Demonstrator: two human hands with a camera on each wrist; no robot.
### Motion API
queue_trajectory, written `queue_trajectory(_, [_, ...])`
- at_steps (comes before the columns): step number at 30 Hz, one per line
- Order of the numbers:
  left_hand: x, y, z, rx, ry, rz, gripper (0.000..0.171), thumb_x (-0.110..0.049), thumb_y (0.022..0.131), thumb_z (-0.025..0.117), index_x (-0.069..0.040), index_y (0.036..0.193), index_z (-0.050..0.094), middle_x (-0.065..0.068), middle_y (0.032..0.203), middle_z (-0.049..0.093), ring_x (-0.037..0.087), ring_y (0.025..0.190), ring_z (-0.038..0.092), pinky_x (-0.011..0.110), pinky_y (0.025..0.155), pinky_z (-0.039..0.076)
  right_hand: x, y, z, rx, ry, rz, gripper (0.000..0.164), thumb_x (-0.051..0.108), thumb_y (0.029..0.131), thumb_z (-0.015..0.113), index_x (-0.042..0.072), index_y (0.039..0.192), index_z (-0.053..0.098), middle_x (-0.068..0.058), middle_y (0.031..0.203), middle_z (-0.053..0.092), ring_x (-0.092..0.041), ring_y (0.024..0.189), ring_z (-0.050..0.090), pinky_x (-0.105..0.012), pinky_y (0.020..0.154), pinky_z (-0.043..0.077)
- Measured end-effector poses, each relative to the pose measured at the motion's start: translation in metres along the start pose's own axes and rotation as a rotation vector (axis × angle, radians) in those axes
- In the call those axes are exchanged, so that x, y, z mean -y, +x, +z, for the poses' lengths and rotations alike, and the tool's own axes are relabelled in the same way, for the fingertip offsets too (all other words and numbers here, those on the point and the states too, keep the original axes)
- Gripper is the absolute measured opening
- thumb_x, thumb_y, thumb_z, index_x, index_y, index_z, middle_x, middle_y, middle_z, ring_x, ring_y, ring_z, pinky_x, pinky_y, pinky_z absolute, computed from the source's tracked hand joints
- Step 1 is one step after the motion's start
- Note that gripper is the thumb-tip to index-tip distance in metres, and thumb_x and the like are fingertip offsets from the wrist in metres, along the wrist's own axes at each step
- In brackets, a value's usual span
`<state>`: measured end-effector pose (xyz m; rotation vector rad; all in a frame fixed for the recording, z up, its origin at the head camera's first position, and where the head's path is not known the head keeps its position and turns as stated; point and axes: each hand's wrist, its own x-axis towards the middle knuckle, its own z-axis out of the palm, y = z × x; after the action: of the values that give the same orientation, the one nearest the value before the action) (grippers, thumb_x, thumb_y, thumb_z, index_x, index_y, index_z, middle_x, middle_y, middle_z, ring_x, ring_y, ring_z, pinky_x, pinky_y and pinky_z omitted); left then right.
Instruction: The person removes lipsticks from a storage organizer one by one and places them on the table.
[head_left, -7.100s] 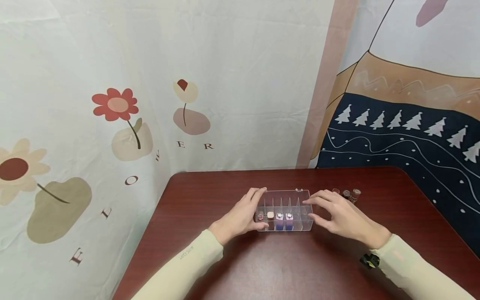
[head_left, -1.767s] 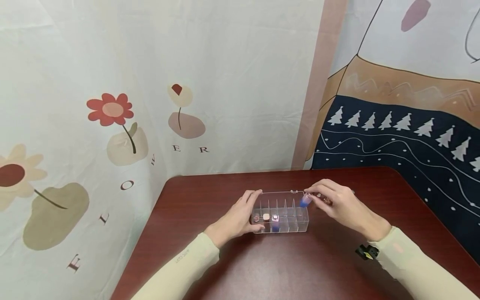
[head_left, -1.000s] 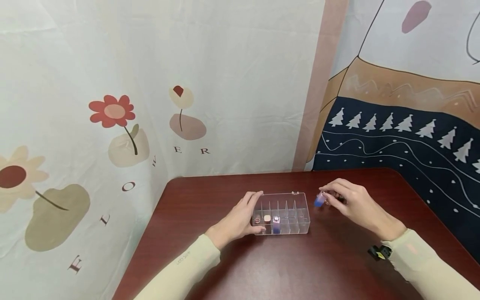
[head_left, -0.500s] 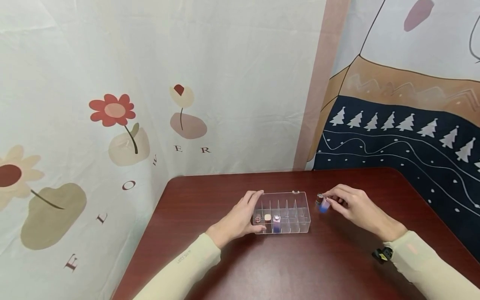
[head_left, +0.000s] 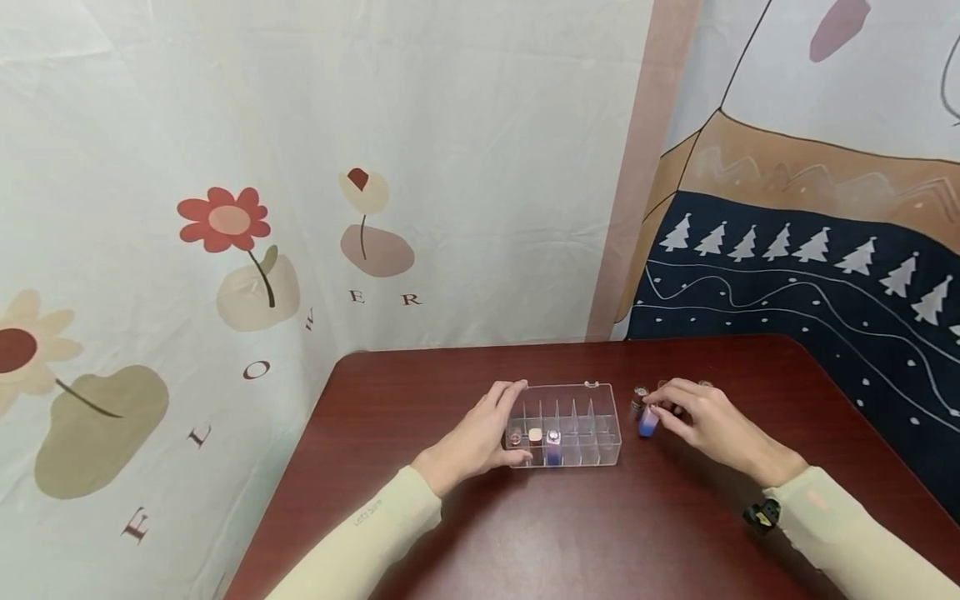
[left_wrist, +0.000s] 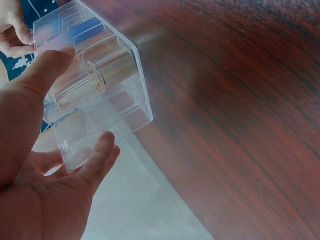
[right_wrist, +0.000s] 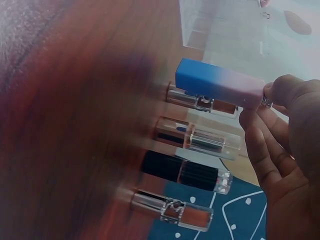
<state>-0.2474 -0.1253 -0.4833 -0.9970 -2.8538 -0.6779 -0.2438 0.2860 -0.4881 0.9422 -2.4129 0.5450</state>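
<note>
Gripping tube (right_wrist: pixel 215 82) in right fingers (right_wrist: pixel 260 150), box (head_left: pixel 591 450) in left fingers (left_wrist: pixel 100 155), room before table edge (head_left: pixel 450 347).

Mahogany-toned wood-grain table (head_left: pixel 510 537), far corners rounded | off-white fabric backdrop (head_left: pixel 487 125) behind it, printed with red-petalled flower (head_left: pixel 228 220) and FLOWER lettering (head_left: pixel 136 525) | pink vertical band (head_left: pixel 633 179) | navy hanging (head_left: pixel 840 354) at right, white fir trees (head_left: pixel 817 245) in a row

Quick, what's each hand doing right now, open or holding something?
Left hand: holding the clear divided box by its left end.
Right hand: pinching the blue-and-pink tube by its top.
</note>
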Motion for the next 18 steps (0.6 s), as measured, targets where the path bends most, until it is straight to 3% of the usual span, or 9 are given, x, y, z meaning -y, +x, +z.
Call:
queue_trajectory(2, [-0.0001, -0.0007, 0.0000, 0.000, 0.002, -0.002, 0.113, -0.031, 0.091, 0.104, -0.003, 0.177, 0.036, 0.020, 0.167, 0.052, 0.040, 0.149, 0.064, 0.050, 0.129, 0.057, -0.0003, -0.0010, 0.0024, 0.005, 0.007, 0.001, 0.036, 0.001, 0.088, 0.097, 0.014, 0.120, 0.086, 0.001, 0.116, 0.085, -0.009, 0.094, 0.075, -0.030, 0.085, 0.066])
queue_trajectory(5, [-0.0004, -0.0013, -0.0001, 0.003, 0.003, -0.005, 0.113, -0.031, 0.091, 0.104, -0.003, 0.177, 0.036, 0.020, 0.167, 0.052, 0.040, 0.149, 0.064, 0.050, 0.129, 0.057, -0.0007, -0.0020, 0.0052, 0.013, 0.034, 0.004, 0.035, 0.000, 0.089, 0.097, 0.014, 0.119, 0.086, 0.002, 0.117, 0.084, -0.009, 0.095, 0.076, -0.011, 0.090, 0.060])
queue_trajectory(8, [-0.0012, -0.0017, -0.0005, 0.009, 0.005, -0.010, 0.113, -0.032, 0.092, 0.103, -0.003, 0.178, 0.035, 0.020, 0.168, 0.051, 0.040, 0.149, 0.064, 0.050, 0.128, 0.058, -0.0008, -0.0027, 0.0071, 0.016, 0.050, 0.003, 0.034, 0.000, 0.089, 0.096, 0.013, 0.118, 0.086, 0.002, 0.116, 0.084, -0.010, 0.096, 0.077, 0.001, 0.094, 0.052])
queue_trajectory(18, [-0.0017, -0.0020, -0.0005, 0.004, 0.009, -0.004, 0.114, -0.030, 0.091, 0.104, -0.001, 0.177, 0.036, 0.021, 0.167, 0.052, 0.040, 0.149, 0.064, 0.050, 0.130, 0.057, -0.0018, -0.0030, 0.0090, 0.023, 0.053, 0.002, 0.035, 0.000, 0.088, 0.097, 0.014, 0.119, 0.086, 0.003, 0.115, 0.083, -0.010, 0.096, 0.077, 0.003, 0.098, 0.049])
